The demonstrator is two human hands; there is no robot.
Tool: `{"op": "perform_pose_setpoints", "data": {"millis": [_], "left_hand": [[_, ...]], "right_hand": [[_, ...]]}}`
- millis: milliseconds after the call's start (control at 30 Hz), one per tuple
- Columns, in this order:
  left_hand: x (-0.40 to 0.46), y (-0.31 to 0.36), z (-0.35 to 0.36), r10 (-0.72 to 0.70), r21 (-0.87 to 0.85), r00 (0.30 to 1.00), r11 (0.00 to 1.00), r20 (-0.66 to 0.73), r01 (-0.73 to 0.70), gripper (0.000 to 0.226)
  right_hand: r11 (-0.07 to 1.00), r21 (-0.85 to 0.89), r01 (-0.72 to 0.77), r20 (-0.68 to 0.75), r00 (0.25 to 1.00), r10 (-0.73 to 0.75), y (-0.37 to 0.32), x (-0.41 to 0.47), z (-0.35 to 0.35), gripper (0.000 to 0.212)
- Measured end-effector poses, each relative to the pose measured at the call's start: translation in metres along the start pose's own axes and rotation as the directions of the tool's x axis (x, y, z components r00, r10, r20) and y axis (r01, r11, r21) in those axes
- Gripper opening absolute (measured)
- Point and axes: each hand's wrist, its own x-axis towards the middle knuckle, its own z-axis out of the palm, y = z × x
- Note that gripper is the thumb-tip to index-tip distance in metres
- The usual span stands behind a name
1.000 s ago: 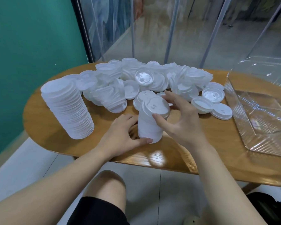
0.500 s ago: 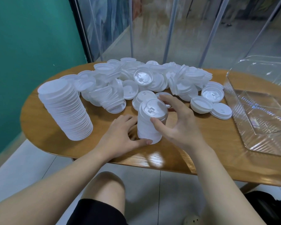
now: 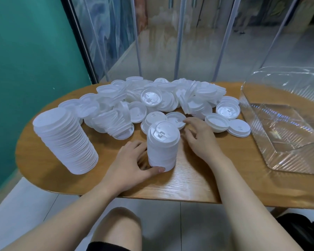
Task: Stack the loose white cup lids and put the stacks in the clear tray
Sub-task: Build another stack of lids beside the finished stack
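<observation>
A short stack of white lids stands upright near the table's front edge. My left hand grips its base, thumb across the front. My right hand is off the stack, to its right, its fingertips touching a loose lid lying just behind the stack. A heap of loose white lids covers the back of the table. A tall leaning stack of lids stands at the left. The clear tray lies at the right and holds no lids.
The wooden oval table has its front edge close to my knee. A teal wall is at the left and glass panels stand behind the table. Two single lids lie near the tray's left wall.
My right hand has let go of the top of the short stack and moved right and back to a loose lid. The left hand stays at the stack's base.
</observation>
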Motion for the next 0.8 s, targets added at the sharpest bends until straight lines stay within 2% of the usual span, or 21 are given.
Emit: {"op": "perform_pose_setpoints", "data": {"millis": [133, 233, 333, 533, 600, 700, 800], "left_hand": [[0.001, -0.002, 0.0, -0.016, -0.001, 1.0, 1.0, 0.016, 0.016, 0.081], [0.001, -0.002, 0.0, -0.012, -0.013, 1.0, 1.0, 0.008, 0.012, 0.081], [0.0, -0.001, 0.0, -0.011, -0.012, 1.0, 1.0, 0.006, 0.011, 0.081], [0.001, -0.001, 0.0, -0.002, -0.025, 1.0, 1.0, -0.006, 0.001, 0.074], [0.001, -0.002, 0.0, 0.0, -0.025, 1.0, 1.0, -0.001, 0.0, 0.076], [0.001, -0.002, 0.001, 0.005, -0.032, 1.0, 0.999, -0.005, -0.005, 0.075], [0.001, -0.003, 0.002, 0.002, -0.03, 1.0, 1.0, -0.005, -0.002, 0.077]], "right_hand": [[0.998, -0.02, -0.053, -0.007, 0.999, 0.053, 0.001, 0.006, 0.004, 0.039], [0.998, -0.058, -0.033, 0.053, 0.998, 0.037, -0.001, 0.007, 0.009, 0.04], [0.988, -0.153, -0.007, 0.046, 0.999, 0.014, 0.003, 0.01, 0.014, 0.042], [0.98, -0.197, 0.002, -0.001, 1.0, -0.002, 0.01, 0.009, 0.002, 0.011], [0.989, -0.146, -0.017, -0.045, 0.999, 0.01, 0.008, 0.005, -0.007, 0.009], [0.997, 0.03, -0.078, -0.11, 0.991, 0.081, -0.001, -0.003, -0.022, 0.006], [0.987, 0.113, -0.111, -0.138, 0.982, 0.126, -0.001, -0.011, -0.03, 0.019]]}}
